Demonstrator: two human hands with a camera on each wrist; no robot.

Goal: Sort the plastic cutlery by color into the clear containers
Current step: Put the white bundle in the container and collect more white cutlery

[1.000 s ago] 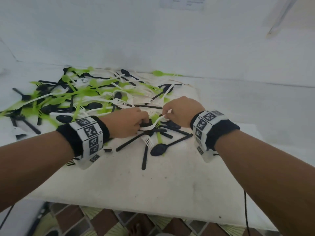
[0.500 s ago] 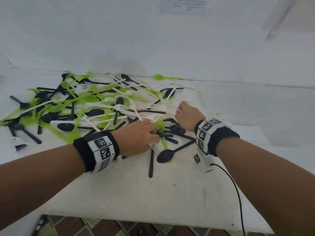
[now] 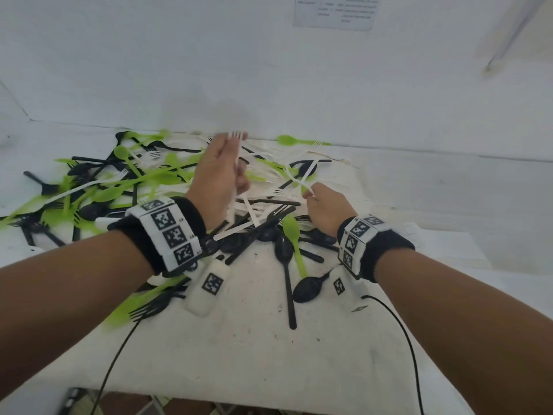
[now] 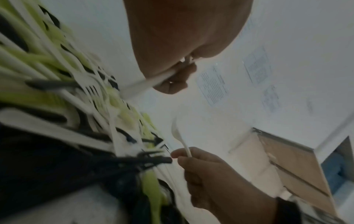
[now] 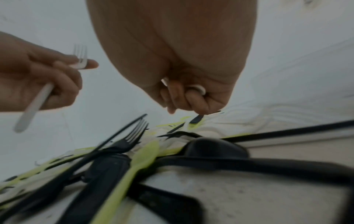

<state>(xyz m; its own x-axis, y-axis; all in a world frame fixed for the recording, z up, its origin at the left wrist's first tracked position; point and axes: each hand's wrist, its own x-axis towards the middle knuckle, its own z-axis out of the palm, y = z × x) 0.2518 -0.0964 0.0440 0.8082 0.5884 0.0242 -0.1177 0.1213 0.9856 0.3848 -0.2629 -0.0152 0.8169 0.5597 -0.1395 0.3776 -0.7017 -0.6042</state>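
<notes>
A mixed pile of green, black and white plastic cutlery (image 3: 143, 187) covers the far and left part of the white table (image 3: 254, 354). My left hand (image 3: 236, 172) is raised above the pile and grips a white fork (image 3: 238, 136) by its handle, tines up; the fork (image 5: 38, 103) also shows in the right wrist view. My right hand (image 3: 309, 194) is low at the pile's right side and pinches the handle of a white spoon (image 3: 294, 178), also seen in the left wrist view as the spoon (image 4: 178, 130). No clear containers are in view.
Black spoons and a green spoon (image 3: 294, 244) lie between my wrists. Cables (image 3: 116, 354) run from both wristbands over the table's front edge. A white wall with a paper notice (image 3: 333, 10) stands right behind the table. Tiled floor shows below.
My left hand has risen from the pile with a white fork in its grip. My right hand has taken hold of a white spoon at the pile's right side.
</notes>
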